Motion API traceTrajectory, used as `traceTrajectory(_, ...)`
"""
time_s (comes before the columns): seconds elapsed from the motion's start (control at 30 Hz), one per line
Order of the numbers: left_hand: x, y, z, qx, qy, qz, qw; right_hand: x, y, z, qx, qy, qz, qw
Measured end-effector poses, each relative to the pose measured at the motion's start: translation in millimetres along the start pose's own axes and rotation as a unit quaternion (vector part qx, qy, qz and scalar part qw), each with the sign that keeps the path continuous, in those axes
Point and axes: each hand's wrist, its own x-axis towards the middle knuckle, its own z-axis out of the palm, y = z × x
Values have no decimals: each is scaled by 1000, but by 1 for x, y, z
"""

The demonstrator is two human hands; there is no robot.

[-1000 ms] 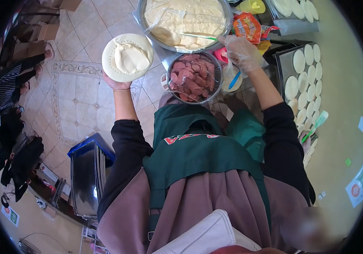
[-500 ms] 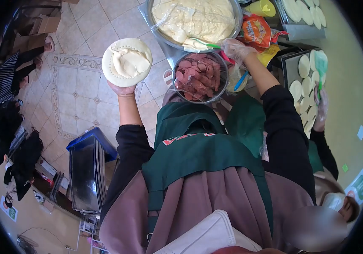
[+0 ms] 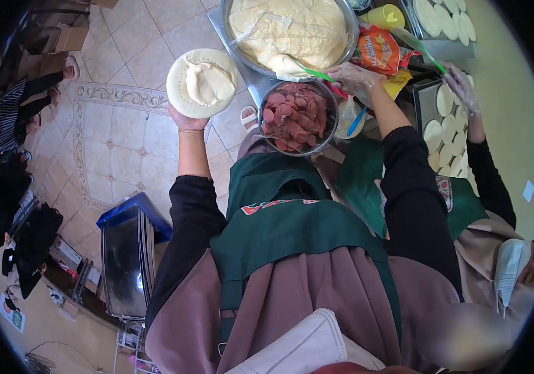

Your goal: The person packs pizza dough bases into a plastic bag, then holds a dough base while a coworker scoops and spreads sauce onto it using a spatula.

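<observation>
My left hand (image 3: 188,122), mostly hidden underneath, holds up a pale round dough disc (image 3: 178,100) with a ring of small holes. A swirl of creamy spread (image 3: 208,84) lies on its middle. My gloved right hand (image 3: 357,81) is closed round a spatula with a green handle (image 3: 314,73). The spatula's tip carries a lump of spread at the near edge of a large metal bowl (image 3: 353,37), full of the pale creamy mass (image 3: 292,31). Just below stands a bowl of reddish meat slices (image 3: 295,118).
At right, a co-worker's gloved hand (image 3: 461,90) holds another green spatula (image 3: 432,58) above a tray of dough rounds (image 3: 448,128). An orange packet (image 3: 379,50) and a yellow cup (image 3: 386,15) stand beside the large bowl. Stacked dark trays (image 3: 123,268) lie at lower left.
The dough disc in my left hand has shifted right and slightly closer to the bowls. The co-worker's hand has moved up from the tray's side, its spatula now pointing toward the yellow cup.
</observation>
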Motion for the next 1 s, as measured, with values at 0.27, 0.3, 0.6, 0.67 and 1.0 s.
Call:
traceTrajectory(0.27,8,-8,5,31,17,-18,999,18,55,8,131,-22,-73,988)
traceTrajectory(0.3,8,-10,8,47,23,-16,999,11,56,11,122,-15,-80,989)
traceTrajectory(0.6,15,-30,24,40,9,-40,998,-11,86,30,209,0,-184,961)
traceTrajectory(0.67,16,-36,29,40,5,-45,998,-19,89,34,243,24,-185,952)
traceTrajectory(1.0,7,-44,50,9,-45,-14,999,-58,78,51,237,42,-248,938)
